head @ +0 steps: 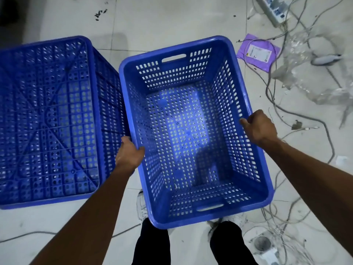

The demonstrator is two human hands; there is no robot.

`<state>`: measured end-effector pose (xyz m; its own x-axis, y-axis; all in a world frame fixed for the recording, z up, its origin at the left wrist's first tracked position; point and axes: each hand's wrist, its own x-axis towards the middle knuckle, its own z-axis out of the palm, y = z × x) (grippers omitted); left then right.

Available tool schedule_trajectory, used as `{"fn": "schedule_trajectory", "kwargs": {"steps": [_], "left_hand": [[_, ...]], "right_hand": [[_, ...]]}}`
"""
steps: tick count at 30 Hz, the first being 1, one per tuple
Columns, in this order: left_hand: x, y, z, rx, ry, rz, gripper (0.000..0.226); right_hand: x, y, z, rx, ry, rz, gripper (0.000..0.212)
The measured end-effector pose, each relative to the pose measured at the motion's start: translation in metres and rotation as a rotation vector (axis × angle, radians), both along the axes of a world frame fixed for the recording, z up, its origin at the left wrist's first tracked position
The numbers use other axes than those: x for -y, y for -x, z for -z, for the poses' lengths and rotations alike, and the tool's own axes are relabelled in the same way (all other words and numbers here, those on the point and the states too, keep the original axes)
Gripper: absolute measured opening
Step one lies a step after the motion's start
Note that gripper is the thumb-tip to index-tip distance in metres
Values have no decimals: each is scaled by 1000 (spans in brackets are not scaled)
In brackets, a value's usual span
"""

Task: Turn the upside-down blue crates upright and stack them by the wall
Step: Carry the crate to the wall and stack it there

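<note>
I have the upright blue crate [172,77] in both hands, in front of my legs, its near short end above my shoes [141,205]. Whether it rests on the tiled floor [162,20] I cannot tell. Its mouth faces up at me, and inside I see only its own perforated bottom and walls. Its long axis runs away from me, the far end swung a little left, with a handle slot in each short end.

My left hand [129,153] clasps the left long rim, thumb hooked inside. My right hand [259,129] is curled over the right long rim.

Just beside it on my left stands the overturned blue crate [47,115], ribbed base upward; I cannot tell if the two touch.

To the right lie a purple packet [257,52], loose cables [282,109], crumpled clear plastic [309,87] and a power strip [273,10].
</note>
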<state>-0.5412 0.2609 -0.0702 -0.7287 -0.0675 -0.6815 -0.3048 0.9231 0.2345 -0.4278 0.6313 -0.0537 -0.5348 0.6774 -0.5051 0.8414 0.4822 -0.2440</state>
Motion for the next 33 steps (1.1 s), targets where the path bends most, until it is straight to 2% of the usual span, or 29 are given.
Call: {"fn": "schedule_trajectory", "kwargs": {"steps": [2, 6, 11, 13, 20, 25, 33], "left_hand": [[-6, 6, -1, -8, 45, 70, 66], [-16, 13, -1, 76, 166, 169, 84], [-18, 17, 2, 173, 185, 137, 83], [-19, 17, 1, 190, 167, 114, 81], [-18, 5, 11, -8, 133, 10, 66], [-20, 2, 6, -37, 107, -31, 67], [-26, 0, -57, -70, 96, 9, 63]], "right_hand": [[-2, 7, 3, -29, -20, 60, 37], [-5, 20, 6, -98, -91, 113, 44], [-8, 25, 17, -68, 40, 129, 51], [-11, 26, 19, -67, 63, 166, 48], [-23, 22, 29, -35, 73, 179, 35], [-28, 14, 32, -39, 81, 154, 34], [-25, -10, -17, -54, 86, 161, 36]]}}
